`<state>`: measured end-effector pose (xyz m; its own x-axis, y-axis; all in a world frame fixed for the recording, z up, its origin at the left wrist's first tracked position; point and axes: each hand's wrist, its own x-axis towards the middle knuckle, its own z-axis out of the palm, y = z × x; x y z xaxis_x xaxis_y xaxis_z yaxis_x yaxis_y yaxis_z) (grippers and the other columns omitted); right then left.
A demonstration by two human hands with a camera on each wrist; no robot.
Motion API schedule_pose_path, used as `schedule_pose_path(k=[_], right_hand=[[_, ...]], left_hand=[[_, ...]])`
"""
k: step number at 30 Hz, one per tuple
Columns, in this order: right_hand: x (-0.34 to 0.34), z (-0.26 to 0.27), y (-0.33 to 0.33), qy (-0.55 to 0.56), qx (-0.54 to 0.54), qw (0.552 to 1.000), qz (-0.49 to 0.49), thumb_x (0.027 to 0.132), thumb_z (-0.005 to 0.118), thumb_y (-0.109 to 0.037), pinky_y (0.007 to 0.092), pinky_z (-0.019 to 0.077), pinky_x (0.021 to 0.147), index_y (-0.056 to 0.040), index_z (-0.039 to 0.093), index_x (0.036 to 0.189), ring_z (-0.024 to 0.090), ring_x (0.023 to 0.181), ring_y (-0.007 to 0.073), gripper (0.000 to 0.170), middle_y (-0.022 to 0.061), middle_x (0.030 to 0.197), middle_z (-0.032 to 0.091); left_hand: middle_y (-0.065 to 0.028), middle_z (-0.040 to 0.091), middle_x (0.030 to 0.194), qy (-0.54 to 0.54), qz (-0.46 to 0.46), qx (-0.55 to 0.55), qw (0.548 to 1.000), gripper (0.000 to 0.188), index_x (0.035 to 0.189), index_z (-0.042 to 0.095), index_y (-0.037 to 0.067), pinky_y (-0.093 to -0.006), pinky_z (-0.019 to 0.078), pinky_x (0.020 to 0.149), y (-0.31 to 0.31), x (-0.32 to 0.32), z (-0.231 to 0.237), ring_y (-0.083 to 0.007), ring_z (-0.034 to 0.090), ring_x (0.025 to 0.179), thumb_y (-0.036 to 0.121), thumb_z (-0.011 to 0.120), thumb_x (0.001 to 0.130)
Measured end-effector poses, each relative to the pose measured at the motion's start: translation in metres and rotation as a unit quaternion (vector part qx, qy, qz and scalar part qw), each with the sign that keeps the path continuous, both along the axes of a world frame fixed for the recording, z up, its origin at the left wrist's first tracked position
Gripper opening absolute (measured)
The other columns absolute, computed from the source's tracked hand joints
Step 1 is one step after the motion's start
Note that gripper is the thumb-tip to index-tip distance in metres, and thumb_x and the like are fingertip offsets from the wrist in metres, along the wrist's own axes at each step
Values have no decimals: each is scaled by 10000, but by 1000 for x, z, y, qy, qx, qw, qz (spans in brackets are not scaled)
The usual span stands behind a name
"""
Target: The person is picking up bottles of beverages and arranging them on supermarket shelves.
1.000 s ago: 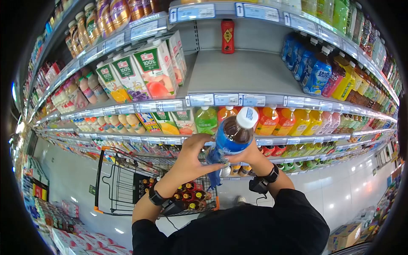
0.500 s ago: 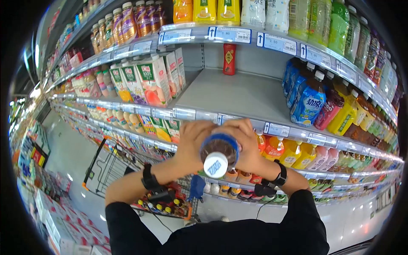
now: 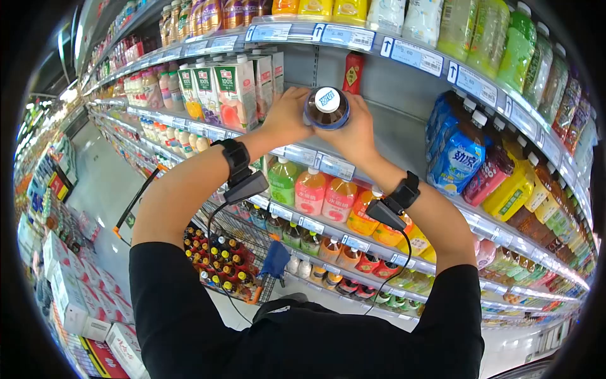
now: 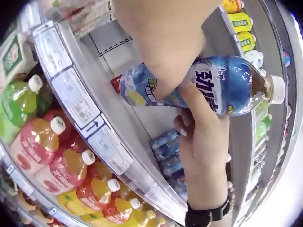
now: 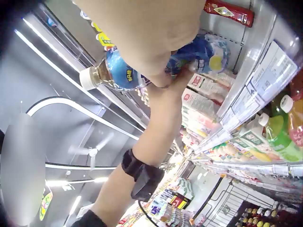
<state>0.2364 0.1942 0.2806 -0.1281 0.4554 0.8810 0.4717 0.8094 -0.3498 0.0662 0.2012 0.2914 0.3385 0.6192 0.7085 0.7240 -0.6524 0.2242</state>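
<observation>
A large drink bottle (image 3: 328, 118) with a white cap, dark contents and a blue label is held up in front of the shelf bay. My left hand (image 3: 287, 119) grips one side of it and my right hand (image 3: 355, 131) the other. Fingers and thumbs of both hands wrap the lower label in the left wrist view, where the bottle's shoulder and cap stick out past them. Behind the hands stretches a grey shelf (image 3: 394, 126) with a red packet (image 3: 353, 72) at its back. Matching blue-labelled bottles (image 3: 457, 161) stand in a row on the right of that shelf.
Juice cartons (image 3: 233, 95) line the left side of the bay. A price-tag rail (image 3: 334, 165) runs along the shelf's front edge, with pink and orange bottles (image 3: 341, 199) below. At lower left stands a shopping cart (image 3: 255, 243) holding many dark bottles with coloured caps.
Both hands have carried the bottle forward and up, from over the lower shelves to in front of the grey shelf. The arms have stretched out, and the head view has shifted.
</observation>
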Motion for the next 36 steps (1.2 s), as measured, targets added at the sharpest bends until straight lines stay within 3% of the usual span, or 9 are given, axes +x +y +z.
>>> schedule_pose_path(k=[4,8,16,20,25,27,29,32,36], right_hand=[[-5,8,38,-9,-30,999,-14,499,799,-236,389,464,822,-25,567,1027,563,922,338,614,181,962,573],[-9,20,75,-1,-129,991,-29,499,783,-240,374,489,802,-25,582,999,614,902,304,580,175,950,630],[-31,33,162,-3,-336,940,-53,515,800,-246,329,529,674,-13,640,900,659,786,226,478,129,887,667],[-36,29,199,-6,-350,936,-30,525,804,-249,307,517,505,-3,649,845,643,631,186,433,116,780,659],[-42,31,226,5,-371,928,-41,570,793,-220,262,482,450,-7,637,771,595,555,147,332,91,705,632],[-41,28,240,39,-387,921,-14,622,787,-173,226,422,392,-30,627,726,530,489,98,239,51,632,591],[-41,28,251,61,-399,915,-18,614,793,-169,220,439,405,-33,629,720,544,499,93,237,50,637,599],[-41,28,263,55,-392,918,-34,620,797,-176,218,458,430,-40,624,704,546,492,98,235,43,633,601],[-46,27,282,55,-407,912,-23,636,794,-176,221,470,458,-36,627,723,557,506,107,235,48,652,610]], left_hand=[[-149,535,1188,42,76,-4,996,610,1112,553,38,-463,380,931,32,-3,4,-310,478,1128,349,700,608],[-177,620,1005,70,48,-31,996,674,1082,569,20,-433,453,837,75,-8,18,-338,598,936,452,724,588],[-209,646,918,66,19,-159,985,642,959,625,-30,-369,479,778,166,-31,14,-333,620,868,458,761,565],[-208,642,954,93,24,-177,979,623,977,628,-30,-367,476,789,200,-34,11,-329,617,892,459,738,608],[-225,609,1050,88,30,-231,969,719,1067,588,-23,-360,444,869,236,-36,7,-334,581,999,491,743,589],[-214,627,1000,85,7,-225,971,625,1028,592,-29,-340,498,754,243,-34,7,-299,632,870,442,729,639],[-204,643,954,54,6,-288,956,567,1014,590,-35,-330,521,681,242,-30,11,-274,657,780,400,716,673],[-192,658,873,-17,-35,-250,967,470,975,598,-46,-324,529,603,244,-22,1,-249,667,674,336,684,714],[-244,620,971,81,69,-286,952,461,1011,588,-32,-373,516,683,260,-9,2,-283,653,821,353,630,761]])
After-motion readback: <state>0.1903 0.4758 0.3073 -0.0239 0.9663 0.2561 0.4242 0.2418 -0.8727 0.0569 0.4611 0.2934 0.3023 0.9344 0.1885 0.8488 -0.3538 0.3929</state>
